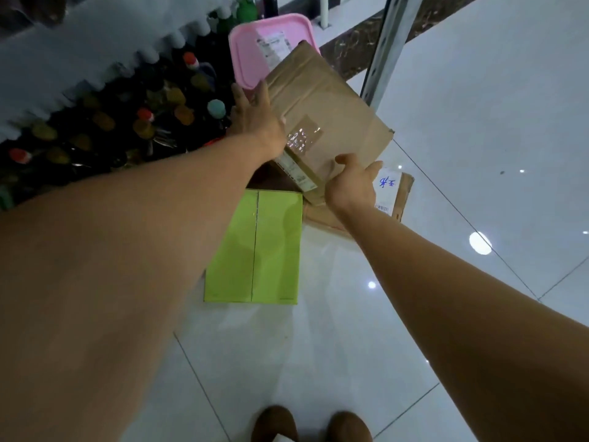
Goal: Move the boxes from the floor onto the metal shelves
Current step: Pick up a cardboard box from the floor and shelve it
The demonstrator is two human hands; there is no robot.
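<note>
Much of the shelving is hard to read. The metal shelf (95,49) is cut off at the top left and blurred, and the bottles (149,122) under it are lost in shadow, with only their coloured caps picked out. Only a short run of the shelf post (392,49) is seen. A pink lid (255,46) is partly covered by the cardboard box (328,100). Whether the two touch cannot be told. A second brown box (400,193) on the floor is largely hidden behind the right hand (352,183) and the held box, with a white label with blue writing left showing. The shoes (277,422) are cut off by the lower edge.

The cardboard box is held off the floor in both hands, above the floor boxes and just left of the shelf post. Its broad top face is turned up toward the camera. Its long axis runs away from the person and leans a little to the left. A strip of clear tape is seen across the top, and a label on the near side.

The left edge of the box is gripped by the left hand (255,119), with the thumb laid over the top face. The fingertips cannot be made out. The near corner is pinched by the right hand, thumb on top and fingers below.

A green box (255,247) lies flat on the tiled floor (478,122), its long axis also pointing away from the person.
</note>
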